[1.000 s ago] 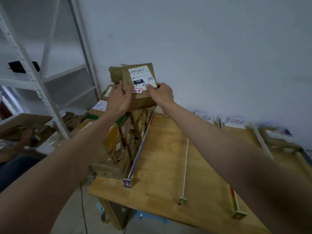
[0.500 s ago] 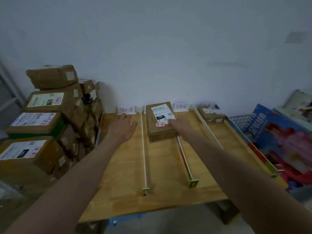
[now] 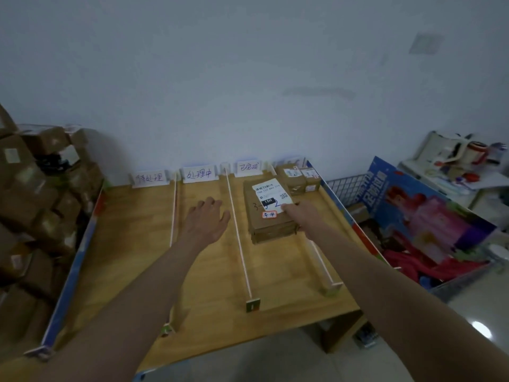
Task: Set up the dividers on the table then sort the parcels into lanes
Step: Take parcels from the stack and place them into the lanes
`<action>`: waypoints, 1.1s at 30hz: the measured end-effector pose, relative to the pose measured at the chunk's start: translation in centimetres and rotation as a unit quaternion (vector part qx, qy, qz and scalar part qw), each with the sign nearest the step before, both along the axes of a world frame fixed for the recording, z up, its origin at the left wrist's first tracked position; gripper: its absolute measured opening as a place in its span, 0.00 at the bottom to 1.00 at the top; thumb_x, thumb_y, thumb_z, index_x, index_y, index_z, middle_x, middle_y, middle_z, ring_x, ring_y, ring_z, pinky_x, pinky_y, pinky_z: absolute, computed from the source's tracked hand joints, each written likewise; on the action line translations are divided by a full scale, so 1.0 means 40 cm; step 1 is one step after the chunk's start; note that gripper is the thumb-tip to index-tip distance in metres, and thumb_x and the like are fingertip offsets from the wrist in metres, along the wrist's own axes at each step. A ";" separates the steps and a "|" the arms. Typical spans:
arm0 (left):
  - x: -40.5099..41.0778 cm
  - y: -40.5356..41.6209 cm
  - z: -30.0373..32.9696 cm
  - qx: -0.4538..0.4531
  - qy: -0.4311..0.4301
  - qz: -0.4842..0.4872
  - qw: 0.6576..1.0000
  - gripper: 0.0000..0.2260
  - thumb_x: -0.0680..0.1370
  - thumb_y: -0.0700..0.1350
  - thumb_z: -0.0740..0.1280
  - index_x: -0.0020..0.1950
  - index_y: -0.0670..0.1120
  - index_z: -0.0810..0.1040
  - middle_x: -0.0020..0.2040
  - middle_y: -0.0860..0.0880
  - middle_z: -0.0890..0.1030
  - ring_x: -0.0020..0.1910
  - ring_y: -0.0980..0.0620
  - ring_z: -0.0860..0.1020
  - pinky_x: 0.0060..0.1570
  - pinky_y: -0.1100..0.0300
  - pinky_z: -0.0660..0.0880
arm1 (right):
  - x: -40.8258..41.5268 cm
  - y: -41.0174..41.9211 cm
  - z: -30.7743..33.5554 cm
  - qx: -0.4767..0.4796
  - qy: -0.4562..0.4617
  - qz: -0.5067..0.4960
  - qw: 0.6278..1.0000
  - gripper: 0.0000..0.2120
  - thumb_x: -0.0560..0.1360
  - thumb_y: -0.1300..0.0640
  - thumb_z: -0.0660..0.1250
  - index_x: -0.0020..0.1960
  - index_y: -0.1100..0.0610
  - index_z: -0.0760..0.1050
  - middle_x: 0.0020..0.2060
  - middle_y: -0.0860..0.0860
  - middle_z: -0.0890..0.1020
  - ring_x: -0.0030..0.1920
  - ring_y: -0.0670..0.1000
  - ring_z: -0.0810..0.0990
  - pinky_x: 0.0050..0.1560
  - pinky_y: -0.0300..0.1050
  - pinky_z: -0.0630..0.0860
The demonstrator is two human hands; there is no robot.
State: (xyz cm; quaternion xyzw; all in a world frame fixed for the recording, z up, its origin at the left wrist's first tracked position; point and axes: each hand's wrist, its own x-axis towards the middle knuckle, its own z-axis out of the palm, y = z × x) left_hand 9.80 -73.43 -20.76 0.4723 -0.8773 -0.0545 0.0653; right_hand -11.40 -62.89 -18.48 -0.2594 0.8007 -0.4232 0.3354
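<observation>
A brown parcel [image 3: 268, 224] with a white label lies in the third lane of the wooden table [image 3: 132, 252], between two thin white dividers [image 3: 239, 238] [image 3: 321, 260]. My right hand [image 3: 298, 215] holds the parcel's right edge, fingertips on the label. Over the second lane, to the right of another divider [image 3: 173, 216], my left hand [image 3: 206, 219] is spread flat and holds nothing. Handwritten lane cards [image 3: 150, 177] [image 3: 198, 173] [image 3: 249, 166] stand along the wall. Small parcels [image 3: 297, 177] sit at the back of the fourth lane.
A tall stack of brown parcels [image 3: 38, 194] crowds the table's left side. Blue-edged boards [image 3: 68, 279] [image 3: 347, 213] border the table left and right. To the right is a wire basket [image 3: 344, 186] with a blue printed box [image 3: 418, 216], then a cluttered white shelf [image 3: 454, 158].
I turned from the stack to the table. My right hand carried the parcel over to the right and down into the third lane; my left hand let go and now spreads over the second lane.
</observation>
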 end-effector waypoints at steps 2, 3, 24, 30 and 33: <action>-0.085 0.022 -0.018 0.000 0.001 -0.001 1.000 0.23 0.83 0.55 0.51 0.72 0.45 0.69 0.69 0.45 0.71 0.66 0.44 0.71 0.64 0.47 0.67 | -0.086 0.026 -0.018 0.004 -0.004 -0.004 1.000 0.18 0.77 0.53 0.65 0.63 0.62 0.74 0.58 0.56 0.78 0.56 0.56 0.77 0.61 0.56 0.77; -0.126 0.034 -0.026 0.002 0.001 -0.004 1.000 0.23 0.83 0.55 0.51 0.72 0.45 0.69 0.69 0.45 0.71 0.66 0.44 0.71 0.64 0.47 0.67 | -0.126 0.037 -0.027 0.006 -0.004 -0.005 1.000 0.19 0.77 0.52 0.65 0.63 0.61 0.74 0.58 0.56 0.78 0.56 0.55 0.77 0.61 0.56 0.77; -0.632 -0.141 -0.197 0.021 -0.018 -0.031 0.999 0.22 0.83 0.54 0.52 0.71 0.44 0.70 0.68 0.45 0.72 0.66 0.44 0.71 0.64 0.50 0.67 | -0.628 -0.077 -0.224 0.046 0.031 -0.058 0.997 0.18 0.79 0.51 0.64 0.63 0.61 0.74 0.50 0.53 0.79 0.52 0.54 0.77 0.58 0.54 0.77; -0.745 -0.295 -0.271 0.049 -0.011 -0.021 0.999 0.22 0.83 0.54 0.52 0.73 0.44 0.67 0.69 0.46 0.71 0.66 0.44 0.71 0.64 0.50 0.68 | -0.765 -0.244 -0.330 0.094 0.019 -0.046 0.994 0.17 0.78 0.51 0.64 0.62 0.60 0.74 0.52 0.53 0.81 0.53 0.54 0.81 0.54 0.57 0.80; -0.777 -0.353 -0.319 0.066 -0.014 -0.024 0.997 0.23 0.83 0.54 0.52 0.74 0.44 0.66 0.70 0.46 0.70 0.67 0.45 0.71 0.65 0.50 0.69 | -0.804 -0.303 -0.382 0.114 0.021 -0.034 0.993 0.17 0.79 0.54 0.63 0.63 0.61 0.73 0.52 0.52 0.81 0.52 0.53 0.80 0.48 0.50 0.81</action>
